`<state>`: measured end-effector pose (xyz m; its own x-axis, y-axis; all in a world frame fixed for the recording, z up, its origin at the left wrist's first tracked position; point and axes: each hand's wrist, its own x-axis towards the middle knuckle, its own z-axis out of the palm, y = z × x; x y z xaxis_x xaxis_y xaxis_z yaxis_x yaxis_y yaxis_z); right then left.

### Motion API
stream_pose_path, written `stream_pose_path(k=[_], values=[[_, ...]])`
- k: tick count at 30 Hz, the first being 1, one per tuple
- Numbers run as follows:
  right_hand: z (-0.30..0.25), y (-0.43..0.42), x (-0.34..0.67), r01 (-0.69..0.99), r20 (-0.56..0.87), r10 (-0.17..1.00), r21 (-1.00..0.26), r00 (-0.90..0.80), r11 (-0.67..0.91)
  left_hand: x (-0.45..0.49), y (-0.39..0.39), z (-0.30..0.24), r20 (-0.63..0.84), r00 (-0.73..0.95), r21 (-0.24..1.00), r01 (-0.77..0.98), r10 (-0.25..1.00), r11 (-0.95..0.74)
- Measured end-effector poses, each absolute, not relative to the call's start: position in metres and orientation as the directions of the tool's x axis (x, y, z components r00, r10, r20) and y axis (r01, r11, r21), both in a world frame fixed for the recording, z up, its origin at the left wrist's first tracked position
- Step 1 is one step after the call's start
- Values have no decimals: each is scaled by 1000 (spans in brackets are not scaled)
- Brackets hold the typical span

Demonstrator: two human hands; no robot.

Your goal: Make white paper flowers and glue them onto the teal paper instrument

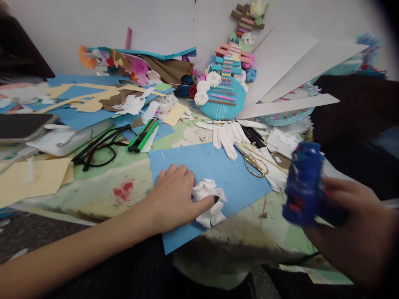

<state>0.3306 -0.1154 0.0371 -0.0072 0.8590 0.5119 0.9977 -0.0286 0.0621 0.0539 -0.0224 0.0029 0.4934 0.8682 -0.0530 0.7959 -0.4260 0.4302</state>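
From here I see the left hand (pixel 177 197), lower centre, gripping crumpled white paper (pixel 209 214), likely steadying it against the blue sheet (pixel 193 162); lower right, the right hand (pixel 355 216) clasps a blurred blue tool (pixel 304 182).

A plain whitish wall (pixel 162 20) stands behind the worktop (pixel 99 187), whose pale green cover (pixel 134 172) bears paint stains and a red blotch. Dark, speckled floor (pixel 34 230) shows at lower left, strewn with scraps. The light is soft and even.
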Motion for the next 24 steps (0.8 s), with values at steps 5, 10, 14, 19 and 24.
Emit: stream_pose_path(k=[5,10,14,19,24], values=[[20,-66,339,985,358,933,170,-24,-40,54,-24,2,-55,492,439,794,869,-421],[8,-44,346,994,139,990,111,-24,8,54,-26,4,-75,473,502,779,878,-376],[24,-46,319,969,314,941,242,-122,45,56,-27,6,-91,455,553,763,886,-335],[39,-45,277,733,309,756,-212,-577,646,58,-28,6,-68,459,551,758,886,-350],[27,-32,261,671,275,739,-310,-616,674,58,-27,7,-70,473,551,752,879,-361]])
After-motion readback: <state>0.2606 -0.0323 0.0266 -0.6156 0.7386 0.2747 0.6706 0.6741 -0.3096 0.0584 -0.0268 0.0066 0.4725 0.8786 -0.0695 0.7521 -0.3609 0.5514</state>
